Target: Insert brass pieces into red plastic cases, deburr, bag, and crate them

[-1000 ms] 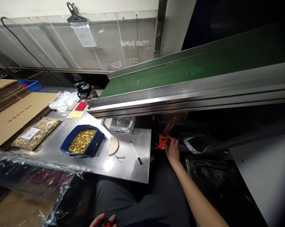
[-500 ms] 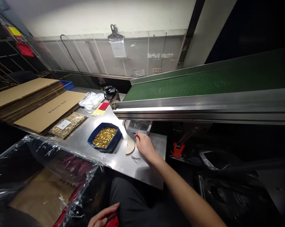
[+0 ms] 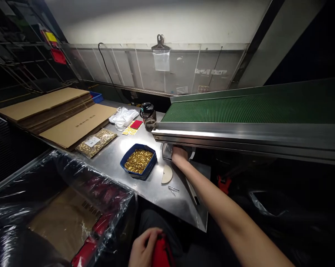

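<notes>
My left hand (image 3: 145, 244) is closed around a red pouch (image 3: 161, 252) with dark trim, low over my lap. Under the conveyor's edge, my right hand (image 3: 180, 155) reaches into a clear plastic tray (image 3: 166, 151); its fingers are hidden there. On the metal table, a pale, partly cut-out disc (image 3: 166, 175) and a small metal tool (image 3: 173, 190) lie just in front of that tray. A blue bin (image 3: 145, 172) full of small gold-coloured pieces (image 3: 139, 161) stands to their left.
The green conveyor (image 3: 206, 109) slopes up to the right. Flat cardboard (image 3: 78, 124), a bag of gold pieces (image 3: 96, 142), white cloth-like material (image 3: 124, 118) and a dark-lidded bottle (image 3: 149, 116) sit behind. A plastic-lined box (image 3: 64, 218) with red items stands front left.
My right hand has moved from beside the disc into the clear tray under the conveyor. My left hand has risen with the red pouch, which shows more. The view has turned left.
</notes>
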`<action>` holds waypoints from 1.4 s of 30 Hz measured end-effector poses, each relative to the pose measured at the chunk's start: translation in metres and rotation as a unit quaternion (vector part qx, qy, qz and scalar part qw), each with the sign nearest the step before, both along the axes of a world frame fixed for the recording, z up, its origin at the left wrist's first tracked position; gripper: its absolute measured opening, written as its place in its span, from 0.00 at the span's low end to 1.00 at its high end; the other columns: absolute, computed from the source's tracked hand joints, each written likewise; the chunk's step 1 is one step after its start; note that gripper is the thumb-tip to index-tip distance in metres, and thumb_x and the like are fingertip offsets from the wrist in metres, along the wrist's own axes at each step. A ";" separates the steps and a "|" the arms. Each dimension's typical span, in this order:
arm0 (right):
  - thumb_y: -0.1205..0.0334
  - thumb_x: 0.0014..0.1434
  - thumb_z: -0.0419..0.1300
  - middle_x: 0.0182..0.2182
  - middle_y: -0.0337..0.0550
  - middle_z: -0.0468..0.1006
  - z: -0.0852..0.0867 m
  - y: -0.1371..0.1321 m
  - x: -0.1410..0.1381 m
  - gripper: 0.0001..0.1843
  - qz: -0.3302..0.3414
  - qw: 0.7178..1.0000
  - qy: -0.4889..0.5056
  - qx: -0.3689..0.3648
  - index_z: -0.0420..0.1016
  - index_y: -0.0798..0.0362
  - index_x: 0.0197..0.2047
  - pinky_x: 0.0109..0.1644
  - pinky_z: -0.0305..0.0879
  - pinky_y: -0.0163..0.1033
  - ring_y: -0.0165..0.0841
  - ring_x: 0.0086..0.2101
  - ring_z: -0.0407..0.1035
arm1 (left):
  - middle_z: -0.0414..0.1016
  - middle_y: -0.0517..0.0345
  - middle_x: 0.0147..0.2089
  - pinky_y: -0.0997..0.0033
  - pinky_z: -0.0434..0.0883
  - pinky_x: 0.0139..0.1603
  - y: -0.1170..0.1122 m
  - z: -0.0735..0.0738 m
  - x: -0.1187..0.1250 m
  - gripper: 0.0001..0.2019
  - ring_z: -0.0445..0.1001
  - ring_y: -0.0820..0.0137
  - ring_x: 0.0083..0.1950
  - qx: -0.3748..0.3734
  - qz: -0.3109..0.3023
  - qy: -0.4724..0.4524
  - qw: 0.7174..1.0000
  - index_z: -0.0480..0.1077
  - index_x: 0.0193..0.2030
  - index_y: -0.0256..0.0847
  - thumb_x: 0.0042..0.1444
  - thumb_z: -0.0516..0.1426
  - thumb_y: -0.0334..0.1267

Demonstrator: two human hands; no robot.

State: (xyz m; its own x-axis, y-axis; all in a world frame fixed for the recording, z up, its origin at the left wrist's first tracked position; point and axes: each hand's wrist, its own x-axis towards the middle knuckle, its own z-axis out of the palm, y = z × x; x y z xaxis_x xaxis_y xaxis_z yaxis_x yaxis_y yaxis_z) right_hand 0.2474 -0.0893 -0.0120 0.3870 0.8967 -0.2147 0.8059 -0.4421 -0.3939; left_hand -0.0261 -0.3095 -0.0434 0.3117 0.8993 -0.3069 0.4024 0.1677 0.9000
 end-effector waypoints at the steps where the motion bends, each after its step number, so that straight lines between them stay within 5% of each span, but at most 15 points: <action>1: 0.54 0.68 0.61 0.47 0.46 0.79 0.001 0.000 0.001 0.15 0.002 1.000 0.009 0.004 0.75 0.55 0.51 0.49 0.76 0.47 0.36 0.44 0.75 | 0.85 0.53 0.41 0.67 0.76 0.48 0.011 0.003 0.021 0.28 0.82 0.58 0.46 0.012 -0.025 -0.013 1.000 0.82 0.39 0.42 0.65 0.50 0.63; 6: 0.54 0.68 0.61 0.47 0.45 0.78 0.009 -0.017 0.002 0.14 0.011 0.998 0.043 0.055 0.75 0.55 0.50 0.51 0.74 0.48 0.37 0.46 0.75 | 0.79 0.58 0.31 0.66 0.72 0.41 0.058 -0.010 0.123 0.20 0.77 0.67 0.35 0.090 -0.107 -0.021 0.990 0.78 0.34 0.39 0.69 0.54 0.51; 10: 0.55 0.69 0.60 0.48 0.46 0.78 0.011 -0.043 -0.006 0.12 0.010 0.989 0.065 0.129 0.76 0.55 0.48 0.54 0.72 0.51 0.37 0.47 0.74 | 0.75 0.61 0.29 0.62 0.74 0.42 0.077 -0.027 0.156 0.17 0.75 0.69 0.32 0.136 -0.095 0.003 0.986 0.74 0.34 0.37 0.69 0.56 0.47; 15: 0.55 0.70 0.57 0.39 0.41 0.78 0.015 -0.074 -0.003 0.12 -0.012 0.962 0.153 0.227 0.75 0.55 0.44 0.49 0.72 0.47 0.34 0.40 0.74 | 0.79 0.55 0.40 0.55 0.73 0.52 0.085 -0.024 0.151 0.12 0.77 0.64 0.44 0.197 -0.069 -0.031 0.978 0.75 0.40 0.38 0.68 0.57 0.44; 20: 0.56 0.68 0.56 0.32 0.37 0.76 0.025 -0.114 0.001 0.11 -0.018 0.919 0.283 0.273 0.73 0.53 0.38 0.41 0.69 0.38 0.31 0.34 0.72 | 0.78 0.48 0.48 0.58 0.71 0.55 0.091 0.020 0.135 0.13 0.76 0.61 0.51 0.215 0.042 -0.085 0.972 0.72 0.50 0.40 0.69 0.54 0.46; 22: 0.55 0.66 0.57 0.33 0.36 0.76 0.026 -0.132 0.001 0.11 -0.012 0.902 0.330 0.277 0.73 0.52 0.37 0.41 0.68 0.35 0.31 0.35 0.72 | 0.77 0.48 0.51 0.63 0.73 0.52 0.096 0.039 0.133 0.15 0.76 0.61 0.51 0.196 0.029 -0.114 0.974 0.71 0.53 0.41 0.66 0.58 0.47; 25: 0.52 0.64 0.58 0.31 0.37 0.75 0.021 -0.160 0.006 0.11 -0.030 0.885 0.376 0.274 0.72 0.51 0.35 0.40 0.67 0.35 0.32 0.34 0.70 | 0.80 0.53 0.41 0.70 0.74 0.42 0.103 0.057 0.134 0.12 0.78 0.64 0.41 0.150 -0.029 -0.148 0.977 0.75 0.43 0.40 0.62 0.62 0.47; 29: 0.47 0.66 0.53 0.33 0.41 0.75 0.008 -0.200 0.022 0.16 -0.111 0.873 0.390 0.272 0.68 0.50 0.37 0.41 0.69 0.38 0.35 0.36 0.72 | 0.77 0.58 0.31 0.73 0.71 0.37 0.103 0.060 0.137 0.12 0.75 0.68 0.34 0.096 -0.038 -0.166 0.981 0.73 0.34 0.38 0.60 0.63 0.46; 34: 0.39 0.62 0.58 0.37 0.42 0.78 0.007 -0.236 0.025 0.20 -0.097 0.889 0.387 0.224 0.70 0.49 0.42 0.39 0.70 0.38 0.36 0.36 0.74 | 0.75 0.58 0.31 0.72 0.72 0.38 0.081 0.057 0.154 0.14 0.76 0.68 0.35 0.002 -0.093 -0.216 0.972 0.67 0.35 0.39 0.59 0.61 0.48; 37: 0.46 0.56 0.66 0.29 0.37 0.76 0.012 -0.246 0.026 0.17 -0.084 0.916 0.346 0.184 0.70 0.50 0.35 0.32 0.63 0.34 0.33 0.30 0.70 | 0.69 0.63 0.28 0.76 0.69 0.32 0.071 0.055 0.162 0.14 0.71 0.73 0.29 -0.036 -0.121 -0.228 0.965 0.64 0.34 0.40 0.59 0.61 0.48; 42: 0.61 0.58 0.60 0.20 0.33 0.63 0.029 -0.258 0.038 0.11 -0.164 0.954 0.188 0.167 0.62 0.49 0.26 0.29 0.45 0.36 0.30 0.23 0.56 | 0.56 0.74 0.22 0.81 0.56 0.22 0.072 0.053 0.149 0.12 0.57 0.79 0.20 -0.047 -0.118 -0.208 0.970 0.58 0.37 0.44 0.59 0.58 0.45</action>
